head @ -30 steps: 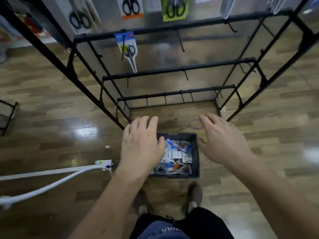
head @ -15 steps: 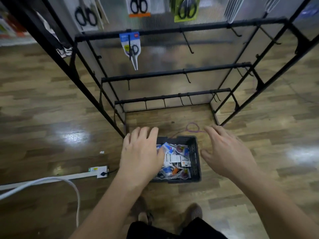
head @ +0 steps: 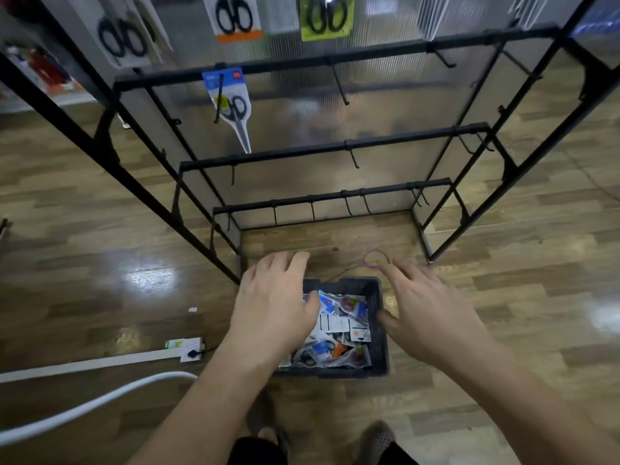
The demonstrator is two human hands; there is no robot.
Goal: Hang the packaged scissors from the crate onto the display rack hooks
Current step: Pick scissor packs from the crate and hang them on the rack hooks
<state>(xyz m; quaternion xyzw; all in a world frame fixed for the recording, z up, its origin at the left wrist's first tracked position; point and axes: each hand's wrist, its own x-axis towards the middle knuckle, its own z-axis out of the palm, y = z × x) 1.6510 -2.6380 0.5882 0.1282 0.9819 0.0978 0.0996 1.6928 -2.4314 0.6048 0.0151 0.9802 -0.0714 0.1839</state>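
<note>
Crate [head: 379, 333] before rack [head: 335, 196] — packs [head: 339, 327] inside.

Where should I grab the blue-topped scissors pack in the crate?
Probably pinch the blue-topped scissors pack by its card end, coming straight down: it lies on top of the pile, and the crate walls block the sides.

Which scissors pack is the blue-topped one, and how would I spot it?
Look at the tall black rack. On its bar just under the top row, near the left end, one scissors pack hangs alone from a hook. It has a blue top and a pointed clear bottom, unlike the orange card and green card above.
</note>
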